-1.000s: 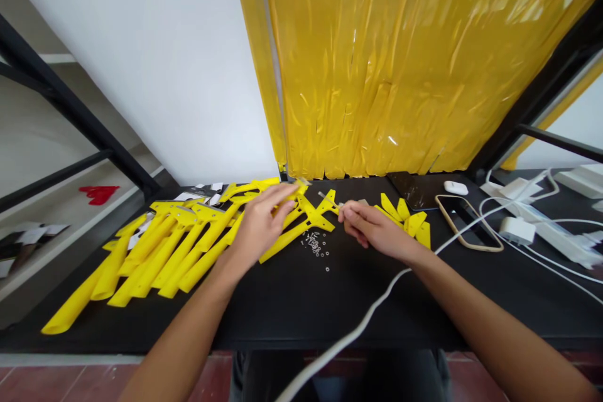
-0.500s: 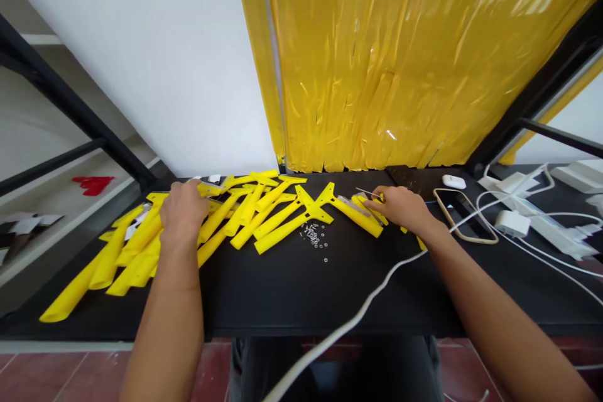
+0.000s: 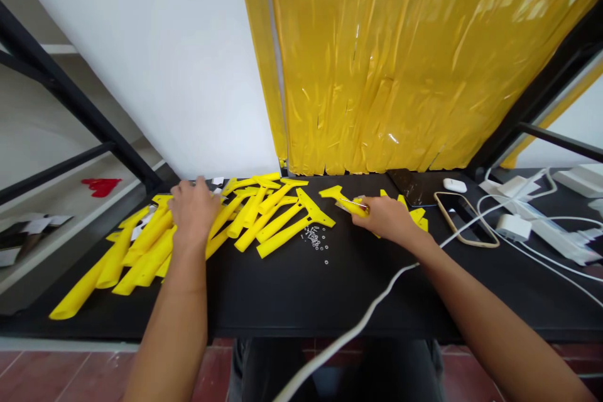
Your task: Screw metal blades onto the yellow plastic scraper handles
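Note:
My left hand (image 3: 195, 207) reaches over a pile of yellow T-headed plastic scraper handles (image 3: 141, 264). Its fingertips are hidden behind the hand, so what it holds, if anything, is out of sight. My right hand (image 3: 384, 217) is closed around another yellow scraper handle (image 3: 333, 193), whose T-shaped head points left. A thin metal shaft (image 3: 352, 202), its kind unclear, juts left from the same fingers. Between the hands, two handles (image 3: 285, 239) lie beside a small heap of tiny metal nuts and screws (image 3: 315, 237).
More yellow pieces (image 3: 417, 218) lie right of my right hand. Further right are a phone (image 3: 466, 220), a white earbud case (image 3: 455, 185), a charger (image 3: 513, 226) and a power strip (image 3: 560, 235). A white cable (image 3: 372, 311) crosses the black table (image 3: 264, 301).
My right hand has moved slightly left and taken hold of a yellow handle from the right-hand group. The metal blade seen by my left hand no longer shows there.

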`<state>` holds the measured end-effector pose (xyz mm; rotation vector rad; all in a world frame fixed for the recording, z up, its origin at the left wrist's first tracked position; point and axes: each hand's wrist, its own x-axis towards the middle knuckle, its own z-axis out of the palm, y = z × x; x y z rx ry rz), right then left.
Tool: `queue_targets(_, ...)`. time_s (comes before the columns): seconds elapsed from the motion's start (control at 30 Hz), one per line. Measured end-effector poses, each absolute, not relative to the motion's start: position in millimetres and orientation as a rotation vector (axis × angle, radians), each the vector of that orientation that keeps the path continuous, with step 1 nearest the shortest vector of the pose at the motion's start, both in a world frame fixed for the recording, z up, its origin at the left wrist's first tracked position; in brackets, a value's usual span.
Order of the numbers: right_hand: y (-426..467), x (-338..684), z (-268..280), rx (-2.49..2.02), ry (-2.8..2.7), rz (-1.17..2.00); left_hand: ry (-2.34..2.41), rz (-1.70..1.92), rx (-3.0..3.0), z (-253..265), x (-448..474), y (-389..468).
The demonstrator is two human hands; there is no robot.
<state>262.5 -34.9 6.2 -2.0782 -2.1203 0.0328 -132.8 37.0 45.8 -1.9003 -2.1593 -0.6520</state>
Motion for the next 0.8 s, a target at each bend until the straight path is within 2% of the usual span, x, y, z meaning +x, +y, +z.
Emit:
queue_targets(0.1,-35.7,263.3,11.6,-1.982,-2.005,0.139,-1.835,-0.913,-1.984,45.9,-85.0,26.9)
queue_targets(0.17,-37.8,260.0,14.0,-1.752,-1.955,0.403,-1.711,-1.198,-2.242,41.6,-50.1,16.6)
queue_targets(0.27,-44.3,246.4,14.4,-1.328,-1.847,0.856,-1.807,-1.613,-2.806,28.7,-9.1,-1.9)
queue_targets(0.33,-50.1,233.7,13.0,-1.199,-1.740,1.077,-1.879,-1.909,-3.220,19.4,7.3,-12.5)
queue_targets(0.43,-55.6,220.9,11.7,-1.142,-1.783,1.239,-1.885,-2.374,-3.331,10.8,17.2,-19.7)
queue_targets(0.5,-53.5,224.1,12.1,-1.181,-1.896,1.087,-1.955,-2.619,-3.160,10.3,16.5,-18.2)
queue_targets(0.63,-37.1,260.4,12.2,-1.697,-1.928,0.382,-2.199,-2.876,-2.810,17.8,7.0,-9.6)
queue_targets(0.7,-28.5,283.1,10.6,-1.970,-1.962,0.153,-2.267,-2.802,-2.867,22.3,2.5,-7.7)
queue_targets(0.8,-20.9,305.8,8.0,-2.184,-2.019,0.086,-2.330,-2.523,-3.013,26.8,-0.7,-8.8)
